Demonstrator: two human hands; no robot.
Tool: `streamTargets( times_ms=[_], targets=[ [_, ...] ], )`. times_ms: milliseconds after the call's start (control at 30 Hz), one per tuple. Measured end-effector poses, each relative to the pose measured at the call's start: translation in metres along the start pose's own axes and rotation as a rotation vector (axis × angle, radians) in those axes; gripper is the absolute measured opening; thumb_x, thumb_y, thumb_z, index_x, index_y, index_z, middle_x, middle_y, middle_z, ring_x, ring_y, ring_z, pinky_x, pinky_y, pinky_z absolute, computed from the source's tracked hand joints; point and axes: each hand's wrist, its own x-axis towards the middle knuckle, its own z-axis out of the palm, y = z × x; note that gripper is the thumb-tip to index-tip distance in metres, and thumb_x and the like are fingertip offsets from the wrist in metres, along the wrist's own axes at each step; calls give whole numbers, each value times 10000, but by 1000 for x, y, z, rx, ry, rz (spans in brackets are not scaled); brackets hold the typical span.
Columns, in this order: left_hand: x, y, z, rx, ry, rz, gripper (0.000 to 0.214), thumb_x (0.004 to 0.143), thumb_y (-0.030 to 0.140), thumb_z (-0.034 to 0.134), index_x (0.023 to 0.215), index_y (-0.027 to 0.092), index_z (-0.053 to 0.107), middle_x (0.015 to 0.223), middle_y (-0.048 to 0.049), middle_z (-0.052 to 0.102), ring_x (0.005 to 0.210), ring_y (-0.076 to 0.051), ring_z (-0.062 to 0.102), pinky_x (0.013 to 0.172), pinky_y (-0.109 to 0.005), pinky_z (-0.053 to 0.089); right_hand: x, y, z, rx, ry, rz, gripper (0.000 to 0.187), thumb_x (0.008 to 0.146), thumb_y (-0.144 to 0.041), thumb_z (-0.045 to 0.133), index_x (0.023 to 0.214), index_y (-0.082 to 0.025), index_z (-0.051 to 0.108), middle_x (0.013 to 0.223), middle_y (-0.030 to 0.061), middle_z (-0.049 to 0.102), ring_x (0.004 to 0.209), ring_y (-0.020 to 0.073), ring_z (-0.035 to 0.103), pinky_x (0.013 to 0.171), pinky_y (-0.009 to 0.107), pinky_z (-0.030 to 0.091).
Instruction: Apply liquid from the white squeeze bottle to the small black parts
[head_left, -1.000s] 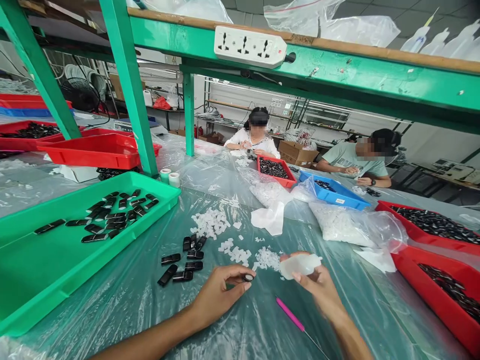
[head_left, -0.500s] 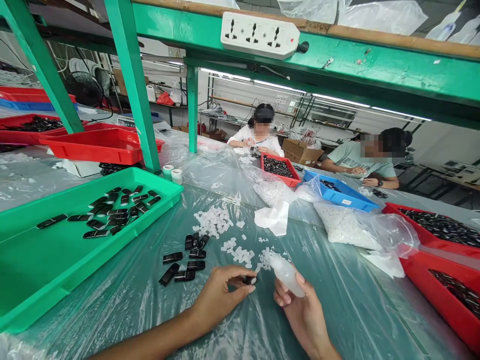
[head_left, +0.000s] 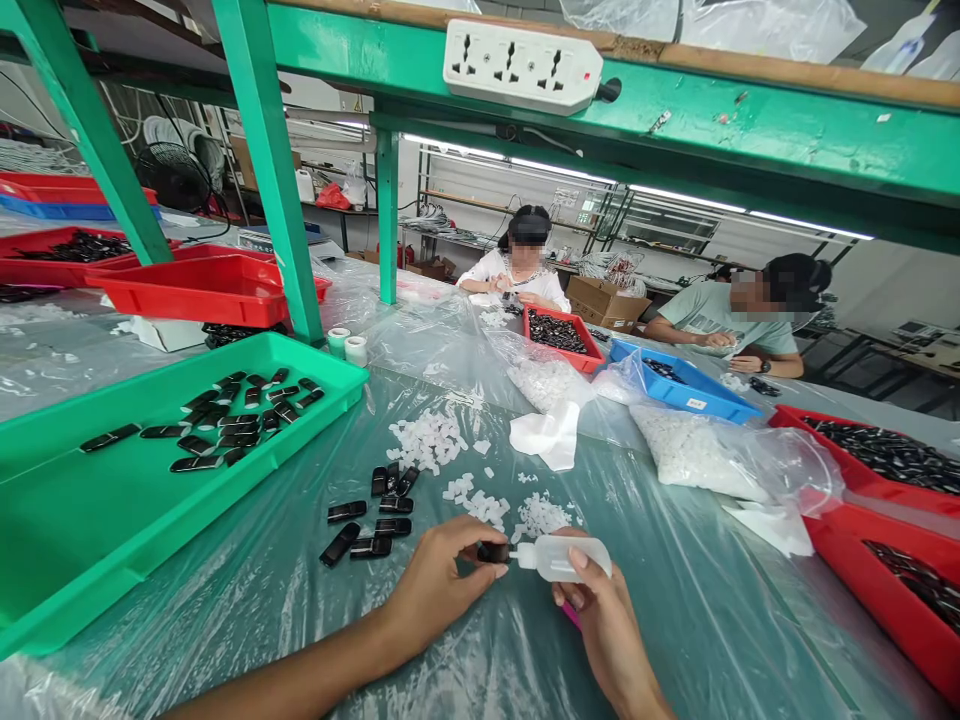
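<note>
Between thumb and fingers, my left hand (head_left: 435, 580) pinches a small glossy black plastic casing (head_left: 491, 552), one end of it turned to the right. My right hand (head_left: 611, 625) grips a translucent white squeeze bottle (head_left: 576, 558), held nearly level with its thin nozzle at the end of the casing. Whether the tip touches or enters the casing is too small to tell. Below the right fingers shows a slim magenta object (head_left: 572, 614), mostly hidden. Several black casings (head_left: 373, 547) lie left of my left hand. Small white pieces (head_left: 541, 515) are heaped just beyond the bottle.
A green tray (head_left: 82, 590) with black casings stands at left. More white pieces (head_left: 426, 440) lie ahead. Bags of white pieces (head_left: 694, 455), a blue tray (head_left: 686, 392) and red trays (head_left: 885, 580) are at right. A green shelf beam (head_left: 750, 110) crosses overhead. Two people sit opposite.
The bottle has turned from pointing up and left to nearly level, its nozzle now at the black casing. The casing in my left hand has shifted slightly up and left.
</note>
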Motion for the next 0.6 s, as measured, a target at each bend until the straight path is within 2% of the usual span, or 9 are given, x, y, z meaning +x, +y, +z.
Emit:
streamTargets(
  times_ms=[233,600],
  targets=[
    [-1,-2,0,31,-17,11,158,766,209,633,915,255,653,874,-12,620,761,-160,569,630,-203,425,-7,-7,3,-286,34,-127,288,685,-434,664,838,-192,635,709,14,592,623,142,494,554,224,403],
    [-2,0,1,1,-14,35,147,776,160,608,905,225,642,865,-19,597,766,-153,564,638,-201,421,-12,-10,4,-435,85,-280,292,708,-442,627,842,-182,615,735,28,594,642,167,544,550,231,446]
  ],
)
